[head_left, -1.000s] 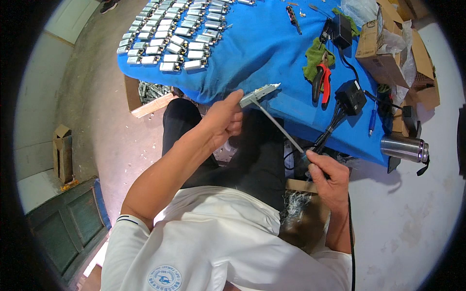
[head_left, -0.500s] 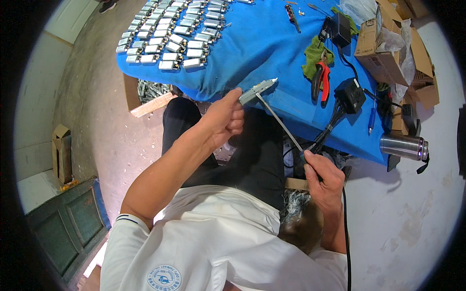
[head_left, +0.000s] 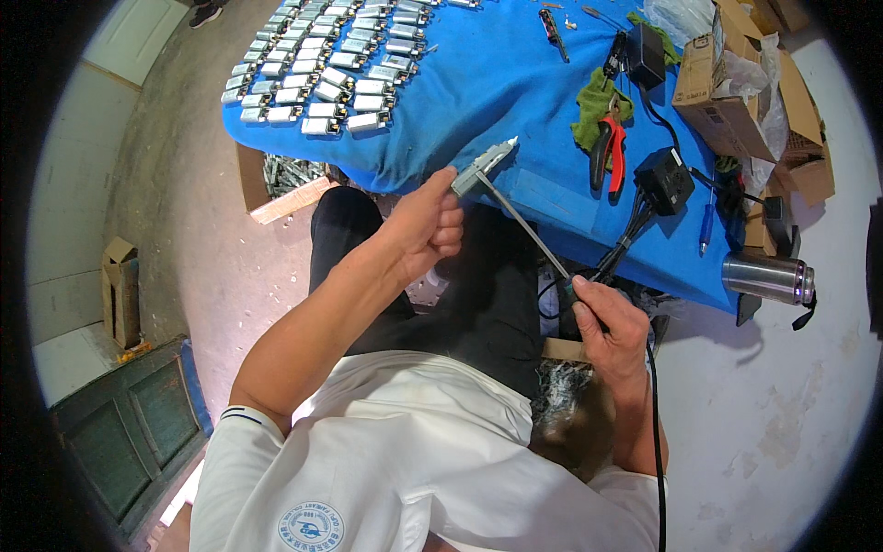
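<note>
Left hand (head_left: 428,221) is closed on the near end of a grey metal unit (head_left: 469,178), thumb along the top; the unit sits over the lap at the edge of the blue cloth (head_left: 478,83), far end pointing up and right. Right hand (head_left: 614,329) is wrapped around the handle of a long-shafted tool (head_left: 524,227), likely a screwdriver; its tip looks to meet the unit's side, exact contact too small to tell. Status: this unit reads as mid-work, not set down; can't tell how much is left on it. Rows of silver units (head_left: 308,65) lie on the cloth at upper left; can't tell if those are finished or waiting. Box of metal parts (head_left: 292,200) sits under the table's left corner. Right side is cluttered: red-and-black pliers (head_left: 617,155) on a green rag (head_left: 589,129), black adapter (head_left: 664,181) with bundled cables (head_left: 628,241) draped over the edge near the tool, blue pen (head_left: 706,230), steel flask (head_left: 766,279), torn carton (head_left: 727,120). Nothing blocks the unit itself; the cables crowd the right hand's side most.
</note>
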Demonstrator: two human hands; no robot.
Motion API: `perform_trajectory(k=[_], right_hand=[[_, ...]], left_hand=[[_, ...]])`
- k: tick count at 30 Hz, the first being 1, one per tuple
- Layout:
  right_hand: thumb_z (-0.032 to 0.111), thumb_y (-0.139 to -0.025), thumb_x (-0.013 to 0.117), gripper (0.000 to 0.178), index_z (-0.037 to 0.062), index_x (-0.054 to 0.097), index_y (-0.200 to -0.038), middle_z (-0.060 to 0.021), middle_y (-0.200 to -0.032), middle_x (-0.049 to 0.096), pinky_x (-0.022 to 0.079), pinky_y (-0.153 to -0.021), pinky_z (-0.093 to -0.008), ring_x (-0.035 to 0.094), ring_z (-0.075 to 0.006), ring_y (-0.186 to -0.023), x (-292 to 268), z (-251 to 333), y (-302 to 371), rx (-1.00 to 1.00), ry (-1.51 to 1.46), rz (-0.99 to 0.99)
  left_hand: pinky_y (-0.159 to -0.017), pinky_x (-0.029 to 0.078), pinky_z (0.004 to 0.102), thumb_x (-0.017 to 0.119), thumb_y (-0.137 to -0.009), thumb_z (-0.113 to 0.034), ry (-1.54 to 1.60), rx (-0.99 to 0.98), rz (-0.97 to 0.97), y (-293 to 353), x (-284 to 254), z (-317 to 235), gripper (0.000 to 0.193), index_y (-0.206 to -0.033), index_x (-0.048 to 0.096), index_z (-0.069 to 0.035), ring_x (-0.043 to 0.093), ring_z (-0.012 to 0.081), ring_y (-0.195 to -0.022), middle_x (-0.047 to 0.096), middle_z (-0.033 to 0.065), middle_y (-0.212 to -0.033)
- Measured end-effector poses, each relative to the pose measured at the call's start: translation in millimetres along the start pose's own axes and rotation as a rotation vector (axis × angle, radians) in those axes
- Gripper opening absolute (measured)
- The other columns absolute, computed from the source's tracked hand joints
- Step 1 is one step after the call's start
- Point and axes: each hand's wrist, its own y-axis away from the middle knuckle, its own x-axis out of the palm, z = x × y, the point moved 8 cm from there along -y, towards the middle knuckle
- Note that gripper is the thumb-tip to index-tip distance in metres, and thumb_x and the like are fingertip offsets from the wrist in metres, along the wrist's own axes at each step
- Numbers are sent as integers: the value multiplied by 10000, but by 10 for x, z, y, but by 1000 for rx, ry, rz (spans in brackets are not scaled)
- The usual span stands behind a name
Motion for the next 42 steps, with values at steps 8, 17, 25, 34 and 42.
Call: perform_trajectory(k=[8,17,25,34,42], right_hand=[[2,-808,685,303,24,666,-1110,-154,-968,677,538,-699,-313,679,-266,-811,31,-85,-57,25,-71,32],[-3,-789,702,326,31,664,-1111,-142,-945,669,531,-652,-300,669,-251,-732,-14,11,-140,42,-25,105],[20,-800,696,300,27,684,-1099,-153,-927,709,522,-688,-277,690,-195,-794,130,-349,-143,441,-353,332],[21,-807,685,274,3,689,-1080,-151,-884,706,513,-719,-269,682,-190,-795,-110,-180,-20,275,-242,141],[-9,-813,671,261,-6,683,-1073,-167,-947,698,525,-740,-297,687,-230,-840,-86,-17,118,218,-103,27]], left_hand=[[-428,177,240,510,-948,-477,-21,9,9,-2,6,-4,515,-574,270,-217,192,66,-419,224,-87,-499],[-432,175,263,503,-931,-496,-70,32,-49,5,-1,-12,508,-608,254,-194,176,96,-442,212,-59,-538],[-438,174,262,543,-920,-457,-80,30,-42,0,-50,-18,449,-634,328,-187,185,94,-430,227,-60,-529],[-417,168,245,585,-925,-403,-65,13,-15,-6,-72,-71,430,-612,370,-201,206,69,-401,263,-80,-472],[-425,184,248,572,-932,-383,-12,-1,-22,20,-13,-47,506,-566,262,-222,201,65,-413,239,-81,-496]])
